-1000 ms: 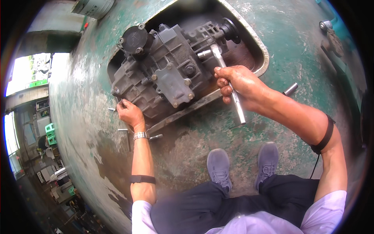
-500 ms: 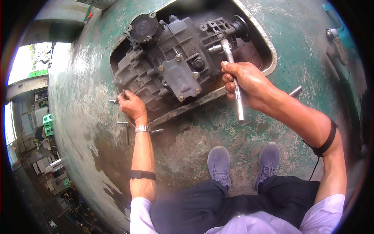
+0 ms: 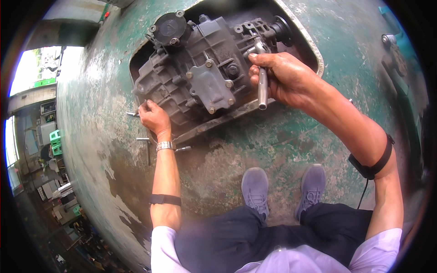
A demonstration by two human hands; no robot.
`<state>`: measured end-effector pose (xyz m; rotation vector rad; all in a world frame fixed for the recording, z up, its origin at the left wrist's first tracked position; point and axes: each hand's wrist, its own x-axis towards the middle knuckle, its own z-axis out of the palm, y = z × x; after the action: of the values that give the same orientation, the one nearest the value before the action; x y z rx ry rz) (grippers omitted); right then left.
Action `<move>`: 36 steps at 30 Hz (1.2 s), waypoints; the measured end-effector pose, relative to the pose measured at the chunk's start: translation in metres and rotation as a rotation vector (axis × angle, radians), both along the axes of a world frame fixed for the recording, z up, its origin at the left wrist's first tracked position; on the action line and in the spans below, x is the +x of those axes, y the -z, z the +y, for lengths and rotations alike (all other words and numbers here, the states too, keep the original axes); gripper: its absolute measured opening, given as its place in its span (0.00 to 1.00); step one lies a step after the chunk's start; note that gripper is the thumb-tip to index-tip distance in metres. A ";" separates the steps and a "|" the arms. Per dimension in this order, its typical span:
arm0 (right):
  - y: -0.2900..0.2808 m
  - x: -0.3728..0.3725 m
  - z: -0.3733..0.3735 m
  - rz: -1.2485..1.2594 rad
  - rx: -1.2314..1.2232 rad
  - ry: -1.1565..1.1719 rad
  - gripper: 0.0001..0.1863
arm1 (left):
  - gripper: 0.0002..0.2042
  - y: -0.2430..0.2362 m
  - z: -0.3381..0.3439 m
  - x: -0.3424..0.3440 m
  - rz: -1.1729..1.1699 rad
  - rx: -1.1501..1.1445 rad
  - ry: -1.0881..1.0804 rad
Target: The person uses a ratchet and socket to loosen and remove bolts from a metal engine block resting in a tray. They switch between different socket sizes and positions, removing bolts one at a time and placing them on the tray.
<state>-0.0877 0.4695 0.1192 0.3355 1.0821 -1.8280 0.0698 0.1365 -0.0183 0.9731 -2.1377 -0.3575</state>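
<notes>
A grey metal gearbox (image 3: 210,88) lies in a shallow dark tray (image 3: 320,68) on the floor. My right hand (image 3: 289,79) is closed round the steel handle of a ratchet wrench (image 3: 262,91). The wrench's head meets the gearbox's right end, near a black round flange (image 3: 282,31); the fastener under it is hidden. My left hand (image 3: 155,119) is at the housing's near left corner, fingers bent and pressed together on its edge. The fingertips are partly hidden.
On the floor by my left wrist lie a T-shaped bar tool (image 3: 147,148) and a short metal bar (image 3: 183,149). Green stools (image 3: 55,143) and cluttered shelving stand far left. A teal metal frame (image 3: 403,86) runs along the right. My shoes (image 3: 256,189) are just in front of the tray.
My right hand has moved up and slightly left with the ratchet wrench, its handle end swinging away from me. My left hand has barely shifted. My right forearm now mostly covers a bar on the floor.
</notes>
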 end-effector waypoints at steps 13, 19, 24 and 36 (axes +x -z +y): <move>0.022 0.005 0.021 0.167 0.178 -0.119 0.08 | 0.11 -0.011 0.006 0.002 -0.098 -0.012 0.011; 0.010 0.005 0.040 0.122 0.160 -0.083 0.07 | 0.09 -0.006 0.005 0.001 -0.077 -0.073 0.003; 0.008 0.000 0.041 0.242 0.022 -0.114 0.12 | 0.08 -0.005 0.006 0.002 -0.053 -0.088 0.007; 0.067 -0.015 0.021 0.299 -0.001 -0.118 0.12 | 0.07 -0.001 0.006 0.001 0.021 -0.067 0.016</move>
<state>-0.1024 0.4907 0.0522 -0.0051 1.2766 -1.8093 0.0708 0.1426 -0.0171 0.9106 -2.1258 -0.3010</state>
